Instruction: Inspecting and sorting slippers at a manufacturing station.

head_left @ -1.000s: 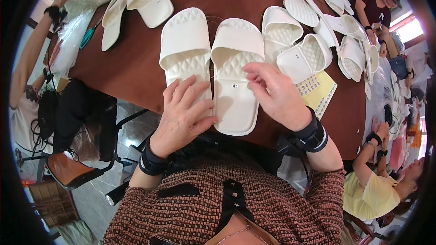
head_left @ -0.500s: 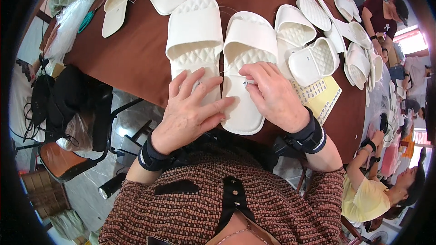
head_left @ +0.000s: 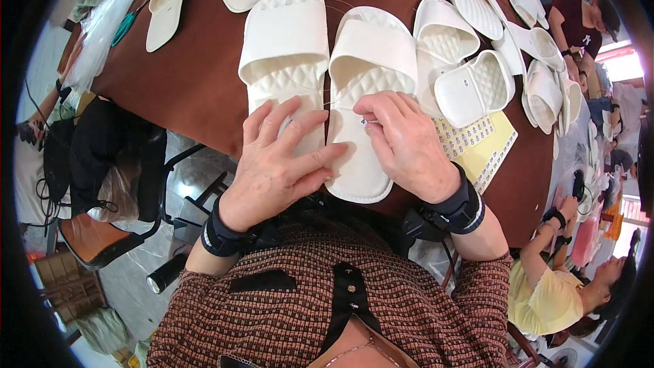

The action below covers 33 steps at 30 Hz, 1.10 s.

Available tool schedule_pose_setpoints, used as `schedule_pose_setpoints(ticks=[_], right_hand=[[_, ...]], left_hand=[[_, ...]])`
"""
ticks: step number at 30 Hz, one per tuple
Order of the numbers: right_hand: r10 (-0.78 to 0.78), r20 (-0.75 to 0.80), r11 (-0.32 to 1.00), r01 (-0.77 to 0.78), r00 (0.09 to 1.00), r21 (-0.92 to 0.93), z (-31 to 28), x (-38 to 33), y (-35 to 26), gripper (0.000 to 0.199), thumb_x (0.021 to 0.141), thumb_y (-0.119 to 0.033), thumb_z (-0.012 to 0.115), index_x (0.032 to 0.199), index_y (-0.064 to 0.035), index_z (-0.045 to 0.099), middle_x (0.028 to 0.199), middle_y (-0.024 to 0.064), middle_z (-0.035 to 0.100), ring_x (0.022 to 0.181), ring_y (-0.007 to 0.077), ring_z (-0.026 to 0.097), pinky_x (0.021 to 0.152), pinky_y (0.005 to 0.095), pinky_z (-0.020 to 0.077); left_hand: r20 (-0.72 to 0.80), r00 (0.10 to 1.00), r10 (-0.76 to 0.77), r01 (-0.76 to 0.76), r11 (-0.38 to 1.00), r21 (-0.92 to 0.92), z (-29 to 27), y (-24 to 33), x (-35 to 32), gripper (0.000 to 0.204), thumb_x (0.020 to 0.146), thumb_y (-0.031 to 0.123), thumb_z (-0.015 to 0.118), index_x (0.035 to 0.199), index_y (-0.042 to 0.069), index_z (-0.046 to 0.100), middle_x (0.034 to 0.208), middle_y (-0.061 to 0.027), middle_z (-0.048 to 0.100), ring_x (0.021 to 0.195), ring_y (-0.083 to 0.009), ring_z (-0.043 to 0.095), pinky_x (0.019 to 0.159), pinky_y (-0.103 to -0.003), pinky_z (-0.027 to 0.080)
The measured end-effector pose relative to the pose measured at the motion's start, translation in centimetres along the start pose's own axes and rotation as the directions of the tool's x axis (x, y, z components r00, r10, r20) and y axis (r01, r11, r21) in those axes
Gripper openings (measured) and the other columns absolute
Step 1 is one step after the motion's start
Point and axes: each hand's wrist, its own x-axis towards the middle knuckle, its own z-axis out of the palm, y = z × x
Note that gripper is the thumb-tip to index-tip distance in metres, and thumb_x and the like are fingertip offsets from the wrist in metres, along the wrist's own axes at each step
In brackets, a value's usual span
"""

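Note:
Two white slide slippers lie side by side before me, toes pointing away. Across the heel of the left slipper [head_left: 283, 34] rests my left hand [head_left: 272, 167], fingers spread, with its thumb side reaching over onto the right slipper [head_left: 376, 48]. My right hand [head_left: 412, 146] is over that right slipper's insole. Its thumb and forefinger close around a small printed sticker [head_left: 366, 121], partly hidden by the fingertips. Thin clear threads show between the pair. Beside my right hand lie yellow sheets [head_left: 492, 146] bearing rows of small printed stickers.
More white slippers [head_left: 475, 88] are heaped to the right, and others [head_left: 167, 10] lie at the far left near teal-handled scissors [head_left: 125, 27]. A brown cloth [head_left: 184, 88] covers the table. A chair [head_left: 95, 238] stands at left; a co-worker in yellow [head_left: 548, 293] sits at right.
My right thumb and forefinger have drawn together over the sticker, which showed more fully before. The slippers appear slightly shifted up and left in view. My left hand stays spread.

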Motion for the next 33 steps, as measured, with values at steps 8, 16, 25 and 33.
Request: schedule_pose_setpoints(ticks=[8,16,25,33], right_hand=[[0.044,-0.014,0.999,-0.044,0.999,0.001,0.3,0.3,-0.1,0.024,0.084,0.003,0.060,0.107,-0.0038,0.057,0.092,0.0126,0.063,0.086,0.0313,0.064,0.077,0.0406,0.0506],[0.044,0.021,0.997,-0.043,0.999,-0.068,0.3,0.6,-0.2,0.023,0.087,0.000,0.054,0.109,-0.0051,0.054,0.096,0.0175,0.063,0.088,0.0372,0.063,0.075,0.0462,0.0500],[0.044,-0.006,0.996,-0.044,0.999,-0.073,0.7,0.4,0.3,0.022,0.088,-0.002,0.052,0.110,-0.0052,0.055,0.096,0.0186,0.064,0.086,0.0380,0.064,0.075,0.0466,0.0502],[0.170,0.025,0.978,-0.172,0.985,0.117,-0.4,0.5,0.0,0.021,0.090,-0.002,0.057,0.110,-0.0042,0.055,0.098,0.0172,0.066,0.090,0.0372,0.065,0.078,0.0454,0.0515]], left_hand=[[0.015,1.000,-0.005,0.005,1.000,-0.010,0.0,-0.1,0.0,0.043,0.071,0.024,0.078,0.114,0.028,0.075,0.137,-0.0047,0.056,0.133,-0.0346,0.044,0.114,-0.053,0.028],[0.013,1.000,0.003,-0.002,1.000,-0.013,0.1,-0.2,-0.1,0.043,0.071,0.024,0.078,0.114,0.028,0.075,0.137,-0.0050,0.055,0.134,-0.0346,0.044,0.114,-0.054,0.028],[0.007,1.000,0.011,-0.011,1.000,0.007,0.0,-0.2,0.0,0.041,0.073,0.027,0.076,0.114,0.027,0.074,0.136,-0.0050,0.055,0.133,-0.0351,0.044,0.113,-0.054,0.028],[-0.001,1.000,0.005,-0.005,1.000,0.006,0.1,-0.2,-0.1,0.040,0.073,0.028,0.076,0.113,0.029,0.074,0.136,-0.0041,0.056,0.134,-0.0326,0.045,0.113,-0.054,0.028]])
